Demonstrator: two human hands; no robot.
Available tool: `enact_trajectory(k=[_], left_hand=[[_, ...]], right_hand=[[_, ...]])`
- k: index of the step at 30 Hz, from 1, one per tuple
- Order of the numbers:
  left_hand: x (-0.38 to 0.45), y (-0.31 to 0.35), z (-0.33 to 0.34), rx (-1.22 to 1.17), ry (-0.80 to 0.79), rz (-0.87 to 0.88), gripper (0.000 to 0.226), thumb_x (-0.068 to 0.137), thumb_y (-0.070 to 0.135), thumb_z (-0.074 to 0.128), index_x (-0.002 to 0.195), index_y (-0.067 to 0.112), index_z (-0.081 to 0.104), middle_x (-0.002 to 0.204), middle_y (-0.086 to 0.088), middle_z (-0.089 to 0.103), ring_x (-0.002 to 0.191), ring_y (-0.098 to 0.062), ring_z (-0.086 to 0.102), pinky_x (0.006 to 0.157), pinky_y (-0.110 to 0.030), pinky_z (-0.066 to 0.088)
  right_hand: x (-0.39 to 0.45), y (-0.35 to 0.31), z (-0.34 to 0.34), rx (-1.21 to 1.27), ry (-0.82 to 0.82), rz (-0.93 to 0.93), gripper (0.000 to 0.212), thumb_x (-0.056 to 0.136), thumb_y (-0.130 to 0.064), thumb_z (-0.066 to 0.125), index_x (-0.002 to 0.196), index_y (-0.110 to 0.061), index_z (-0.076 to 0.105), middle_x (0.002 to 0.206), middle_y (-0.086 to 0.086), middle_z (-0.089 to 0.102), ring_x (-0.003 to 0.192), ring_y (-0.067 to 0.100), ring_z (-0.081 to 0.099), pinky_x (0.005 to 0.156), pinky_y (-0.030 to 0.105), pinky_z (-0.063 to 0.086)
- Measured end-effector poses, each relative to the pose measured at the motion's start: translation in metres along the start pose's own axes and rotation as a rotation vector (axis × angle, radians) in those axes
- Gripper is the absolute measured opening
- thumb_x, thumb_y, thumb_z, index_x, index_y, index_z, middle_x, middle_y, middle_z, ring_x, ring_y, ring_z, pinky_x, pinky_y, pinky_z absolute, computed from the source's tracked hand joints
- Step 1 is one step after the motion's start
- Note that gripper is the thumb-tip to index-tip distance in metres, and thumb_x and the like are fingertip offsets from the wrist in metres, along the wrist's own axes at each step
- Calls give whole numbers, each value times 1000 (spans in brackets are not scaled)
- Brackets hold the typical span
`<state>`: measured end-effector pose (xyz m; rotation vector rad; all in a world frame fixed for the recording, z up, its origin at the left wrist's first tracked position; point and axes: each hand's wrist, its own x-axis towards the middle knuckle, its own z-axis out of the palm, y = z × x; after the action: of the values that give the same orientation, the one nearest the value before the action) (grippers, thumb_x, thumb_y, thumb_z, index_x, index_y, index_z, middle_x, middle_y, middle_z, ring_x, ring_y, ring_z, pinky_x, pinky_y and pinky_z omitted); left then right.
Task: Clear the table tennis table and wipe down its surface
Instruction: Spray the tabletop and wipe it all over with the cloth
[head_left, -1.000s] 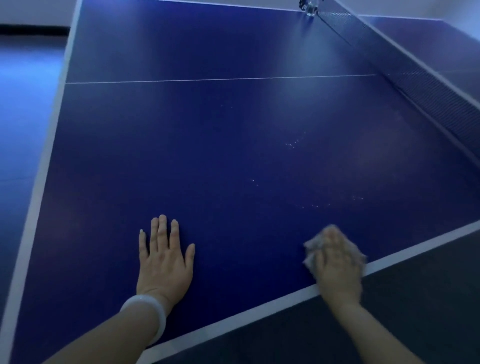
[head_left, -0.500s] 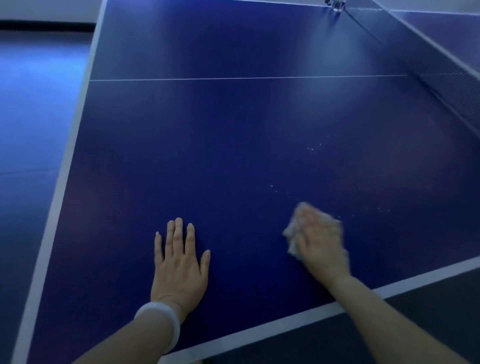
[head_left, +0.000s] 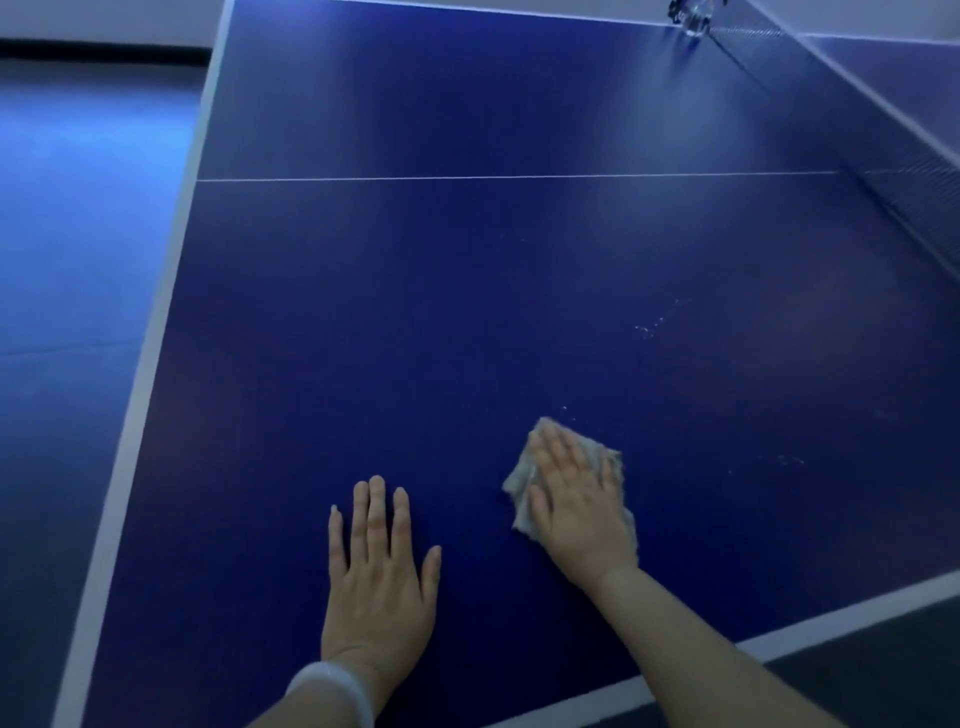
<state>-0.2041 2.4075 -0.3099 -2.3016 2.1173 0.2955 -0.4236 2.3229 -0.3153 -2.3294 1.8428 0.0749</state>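
Head-camera view looked down over a dark blue table tennis table with white edge lines (head_left: 467, 322), whose near white border ran diagonally across the lower right corner. The left hand (head_left: 379, 577) lay flat on the blue surface near that border, palm down, with its fingers straight and slightly spread and its thumb pointing out to the right; a pale, smooth bangle (head_left: 332, 693) circled its wrist. Just to its right, but apart from it, the right hand (head_left: 576, 499) pressed a crumpled grey-beige cloth (head_left: 519, 480) against the tabletop, its fingers laid out straight over the fabric rather than curled round it. Ragged edges of the cloth showed past the fingertips, on the thumb side and along the outer side of the hand. Small whitish specks (head_left: 649, 327) dotted the surface beyond the cloth, with a few fainter ones to the right of it. A thin white centre line (head_left: 467, 178) crossed the table farther off, and a dark mesh net with a white top band (head_left: 904, 171) ran along the upper right, ending at a clamp post (head_left: 693, 18) at the far edge. A dim blue floor (head_left: 78, 234) stretched away on the left of the table.
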Motion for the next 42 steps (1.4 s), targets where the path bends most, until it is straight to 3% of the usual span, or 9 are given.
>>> enact_trajectory(k=[3,8,14,20,25,29,32,34,42], left_hand=[[-1,-2,-3,-35,-4,7,81,98,54,-1,144,0,39,154,-22,31,145,-34,26,115,-56,19],[25,14,-14,-136,2,113,63,95,41,25,134,2,54,141,-21,49,133,-36,45,109,-55,38],[102,57,-14,-80,-4,15,68,101,46,15,155,6,3,161,-22,-3,150,-33,-7,122,-49,-2],[110,72,2,-50,42,-59,71,96,42,12,150,-3,20,158,-27,13,149,-38,7,120,-56,10],[111,75,1,-40,32,-64,70,97,44,17,148,-3,29,157,-26,20,148,-37,14,118,-57,19],[111,76,1,-26,44,-88,70,97,48,17,149,1,29,157,-22,22,149,-34,14,118,-54,17],[111,75,2,-34,54,-92,71,98,49,16,149,2,29,157,-22,23,149,-33,16,118,-54,18],[112,75,2,-40,52,-98,71,98,49,17,149,2,29,158,-21,23,149,-32,15,118,-54,17],[113,74,1,-16,46,-104,70,96,48,23,149,3,32,158,-20,24,149,-32,17,117,-53,18]], right_hand=[[-7,22,-1,5,2,222,60,100,-43,7,155,-27,-10,160,-15,-23,143,0,-28,121,40,-14],[-9,21,0,4,3,239,64,94,-46,-4,155,-26,-10,159,-14,-25,143,1,-29,121,39,-14],[-10,21,1,8,29,234,61,99,-43,7,156,-24,0,163,-10,-13,148,4,-16,121,42,-7],[3,29,-2,-78,31,-39,56,100,-34,26,154,-16,28,164,0,13,151,14,11,115,50,18],[58,50,-16,-82,29,-254,55,100,-37,29,153,-20,28,162,-5,17,151,11,9,117,49,11],[108,116,-25,54,-26,120,57,101,-40,15,155,-31,0,162,-17,-8,150,4,-5,122,46,-5],[108,146,-27,132,16,538,60,100,-45,4,157,-27,1,162,-13,-14,149,6,-14,123,49,-2],[101,127,-23,115,47,591,64,98,-46,-3,157,-24,0,161,-11,-17,147,7,-19,122,49,-6],[152,9,-20,-21,-29,-366,57,102,-39,5,154,-23,-8,161,-7,-21,146,9,-28,121,48,-11]])
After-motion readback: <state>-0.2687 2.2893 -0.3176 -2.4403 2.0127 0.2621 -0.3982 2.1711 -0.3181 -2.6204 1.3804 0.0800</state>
